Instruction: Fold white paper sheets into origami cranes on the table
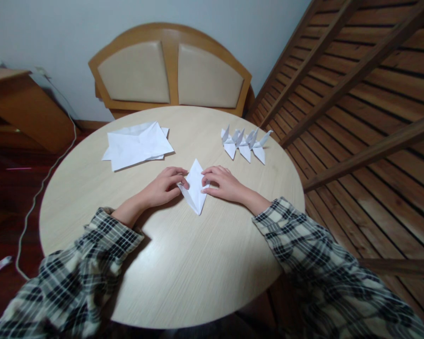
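Observation:
A white paper folded into a narrow diamond (196, 186) lies flat in the middle of the round pale wooden table (169, 263). My left hand (167, 184) presses its curled fingertips on the diamond's left edge. My right hand (222, 181) rests its fingertips on the right edge. Both arms wear plaid sleeves.
A loose stack of white paper sheets (137, 145) lies at the table's back left. Three folded paper cranes (246, 142) stand at the back right. A padded wooden chair back (169, 70) is behind the table, slatted wood (367, 94) to the right, a cable (38, 193) on the floor left.

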`<state>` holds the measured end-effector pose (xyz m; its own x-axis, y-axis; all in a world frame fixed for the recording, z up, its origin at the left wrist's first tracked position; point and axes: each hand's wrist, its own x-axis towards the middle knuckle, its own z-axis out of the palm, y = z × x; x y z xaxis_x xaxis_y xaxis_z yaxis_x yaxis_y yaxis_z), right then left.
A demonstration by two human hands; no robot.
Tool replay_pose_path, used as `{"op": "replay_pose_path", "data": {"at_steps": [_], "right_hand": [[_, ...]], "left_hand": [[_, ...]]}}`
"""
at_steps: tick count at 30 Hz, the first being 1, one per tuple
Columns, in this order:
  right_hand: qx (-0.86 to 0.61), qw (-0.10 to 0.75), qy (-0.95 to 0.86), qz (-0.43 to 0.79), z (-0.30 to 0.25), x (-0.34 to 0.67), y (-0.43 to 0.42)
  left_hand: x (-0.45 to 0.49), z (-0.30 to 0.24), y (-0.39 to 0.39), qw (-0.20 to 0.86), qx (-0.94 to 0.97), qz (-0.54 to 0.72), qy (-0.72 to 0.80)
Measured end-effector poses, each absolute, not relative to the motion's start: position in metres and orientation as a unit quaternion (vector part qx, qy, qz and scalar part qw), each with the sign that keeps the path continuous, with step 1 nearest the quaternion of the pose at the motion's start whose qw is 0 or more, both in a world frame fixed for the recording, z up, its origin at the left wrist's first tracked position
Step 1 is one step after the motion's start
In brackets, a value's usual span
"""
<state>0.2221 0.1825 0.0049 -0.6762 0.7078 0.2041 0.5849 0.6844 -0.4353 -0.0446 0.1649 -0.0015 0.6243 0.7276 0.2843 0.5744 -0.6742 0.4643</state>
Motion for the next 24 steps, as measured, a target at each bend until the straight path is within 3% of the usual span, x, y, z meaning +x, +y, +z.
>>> {"op": "replay_pose_path", "data": {"at_steps": [12, 24], "right_hand": [[-0.353, 0.184, -0.901, 0.173, 0.002, 0.223, 0.185], [-0.361, 0.179, -0.900, 0.168, 0.005, 0.222, 0.183]], "left_hand": [[-0.039, 0.001, 0.163, 0.168, 0.883, 0.235, 0.368], [-0.029, -0.003, 0.161, 0.087, 0.885, 0.223, 0.400]]}}
